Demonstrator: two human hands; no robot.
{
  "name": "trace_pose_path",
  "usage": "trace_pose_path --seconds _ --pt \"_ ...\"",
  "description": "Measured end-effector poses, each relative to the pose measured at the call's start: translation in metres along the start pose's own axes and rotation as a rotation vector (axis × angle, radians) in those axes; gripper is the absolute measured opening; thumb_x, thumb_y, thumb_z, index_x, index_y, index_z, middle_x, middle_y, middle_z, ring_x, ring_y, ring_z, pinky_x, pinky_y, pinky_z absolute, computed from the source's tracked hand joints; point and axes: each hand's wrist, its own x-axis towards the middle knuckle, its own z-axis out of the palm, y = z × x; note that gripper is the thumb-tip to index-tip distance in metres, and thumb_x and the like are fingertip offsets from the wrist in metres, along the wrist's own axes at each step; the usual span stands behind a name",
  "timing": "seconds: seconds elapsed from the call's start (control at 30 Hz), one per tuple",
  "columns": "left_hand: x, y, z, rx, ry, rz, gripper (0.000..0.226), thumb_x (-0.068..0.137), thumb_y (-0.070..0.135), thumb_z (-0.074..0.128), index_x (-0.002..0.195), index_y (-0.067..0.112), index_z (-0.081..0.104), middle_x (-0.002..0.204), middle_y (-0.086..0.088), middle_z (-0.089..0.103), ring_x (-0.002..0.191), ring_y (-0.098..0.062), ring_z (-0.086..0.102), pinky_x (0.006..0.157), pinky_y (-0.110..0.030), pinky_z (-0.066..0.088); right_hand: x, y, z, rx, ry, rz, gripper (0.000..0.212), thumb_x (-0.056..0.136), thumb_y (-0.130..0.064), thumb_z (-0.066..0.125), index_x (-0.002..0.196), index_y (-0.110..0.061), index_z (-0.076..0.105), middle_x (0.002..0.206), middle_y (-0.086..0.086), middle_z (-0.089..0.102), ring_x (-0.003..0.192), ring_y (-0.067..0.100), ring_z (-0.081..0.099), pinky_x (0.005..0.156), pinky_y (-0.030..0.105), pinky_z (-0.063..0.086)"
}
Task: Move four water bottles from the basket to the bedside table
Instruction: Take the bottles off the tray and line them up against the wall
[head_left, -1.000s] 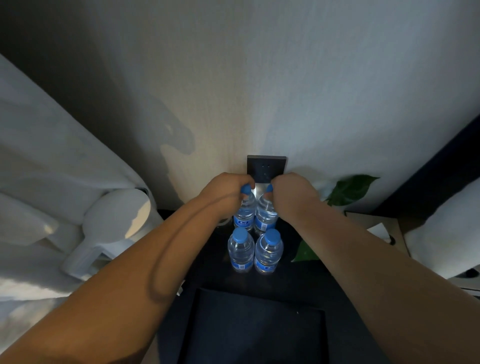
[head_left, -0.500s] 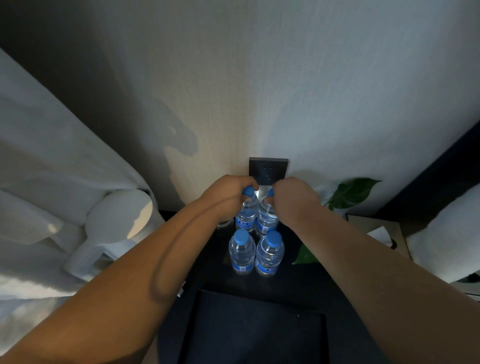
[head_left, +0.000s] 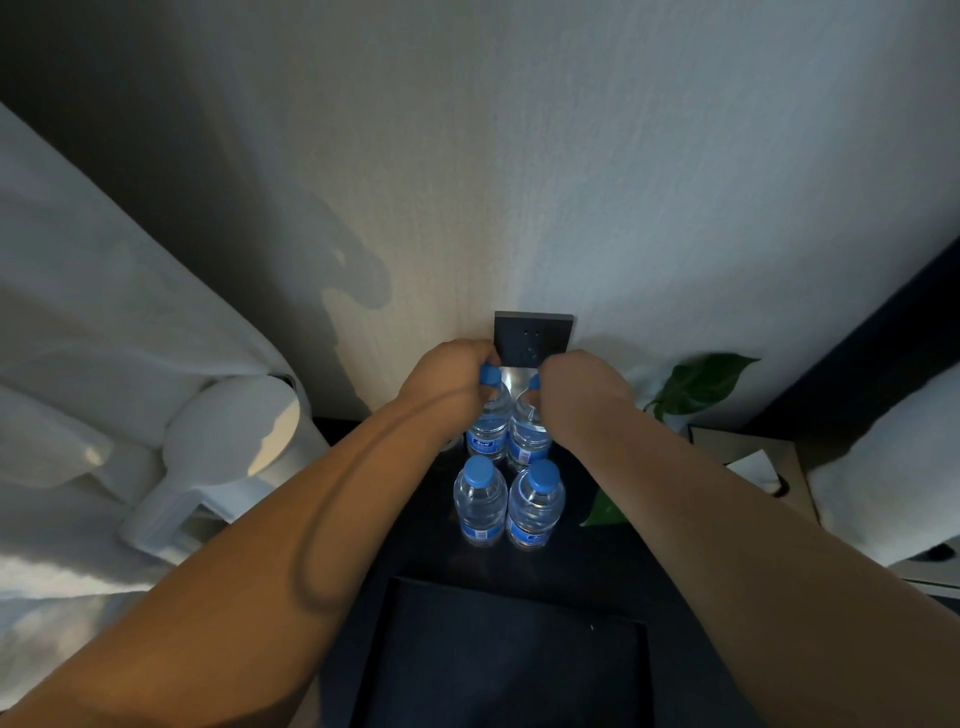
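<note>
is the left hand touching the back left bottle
Touching. The head view shows the left hand gripping the back left bottle at its neck, right under the blue cap.

L hand (head_left: 448, 382): reaches fwd, fingers curled round top of rear-L bottle (head_left: 487, 423). R hand (head_left: 582, 387): same grip on rear-R bottle (head_left: 527, 434). L forearm (head_left: 291, 519), R forearm (head_left: 727, 519): bare, outstretched, converging. Hands close, not touching.

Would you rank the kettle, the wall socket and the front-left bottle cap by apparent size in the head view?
Largest to smallest:
kettle
wall socket
front-left bottle cap
The kettle is also nearer the camera.
</note>
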Motion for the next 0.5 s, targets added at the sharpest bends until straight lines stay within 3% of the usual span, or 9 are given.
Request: trace_pose_path --seconds 0.3,0.43,0.5 --pt "-0.0014 -0.0016 0.0012 -0.122 0.029 -0.048 0.021 0.080 0.005 0.076 0.097 0.016 0.068 0.095 -0.002 0.067 0.086 -0.019 0.061 0.071 -0.029 0.048 0.0039 0.0005 -0.0040 -0.028 -0.033 -0.070 0.021 0.100 -0.033 0.062 0.104 -0.013 0.069 0.089 0.003 0.057 0.084 0.020 0.058 0.072 0.032 0.046" --pt "-0.0002 -0.0009 0.0014 -0.132 0.036 -0.070 0.022 0.079 0.007 0.077 0.094 0.019 0.067 0.093 0.001 0.067 0.084 -0.016 0.060 0.068 -0.027 0.047 -0.0001 0.0053 -0.0035 -0.085 0.030 -0.171 0.014 0.098 -0.025 0.064 0.108 -0.015 0.064 0.102 0.006 0.065 0.094 0.023 0.064 0.070 0.030 0.043" --pt "0.0003 0.0006 0.0028 -0.118 0.043 -0.077 0.022 0.079 0.006 0.076 0.095 0.018 0.068 0.094 0.000 0.068 0.085 -0.017 0.061 0.072 -0.030 0.051 -0.0012 0.0085 -0.0035 -0.083 0.044 -0.199 0.008 0.097 -0.017 0.062 0.104 -0.016 0.061 0.097 0.006 0.063 0.093 0.024 0.063 0.069 0.031 0.041"
